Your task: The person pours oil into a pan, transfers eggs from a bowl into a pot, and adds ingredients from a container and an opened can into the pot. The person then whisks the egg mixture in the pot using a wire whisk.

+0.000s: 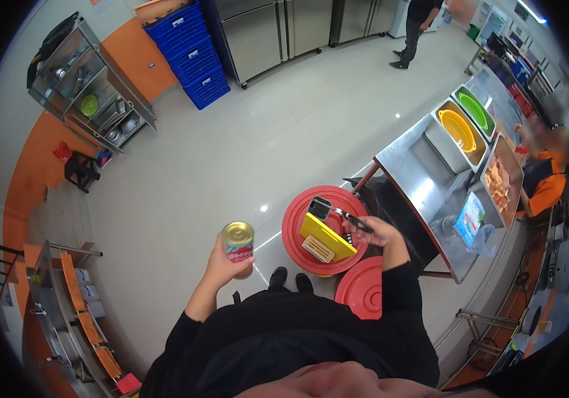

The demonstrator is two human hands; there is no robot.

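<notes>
Standing upright in the left hand (pixel 220 262), seen from the head view, is a red-labelled can (pixel 239 252) with a gold top, its long axis close to vertical and the top facing up toward the camera. The fingers of that hand are curled about its side, spread only as wide as the can, thumb across the front. The right hand (pixel 380 232) has its fingers closed around a black-handled tool (pixel 359 223), which lies slantwise, its metal end pointing forward and to the left. The relation that counts is between the two: the can is to the left of the tool and a little nearer the body, well apart from it, with the left hand on the can and the right hand off to its side. Between them, a yellow board (pixel 327 235) stands tilted on a round red lid (pixel 290 233), a tan block (pixel 317 249) against its near face. A grey rectangular piece (pixel 319 209) sits by the tool's metal end; whether they are joined cannot be told. Pale lettering runs across the can's label, but no word or brand reads clearly. White labels on the blue crates (pixel 195 60) and print on a blue-and-white packet (pixel 471 219) on the steel desk (pixel 407 159) are too small to read.
</notes>
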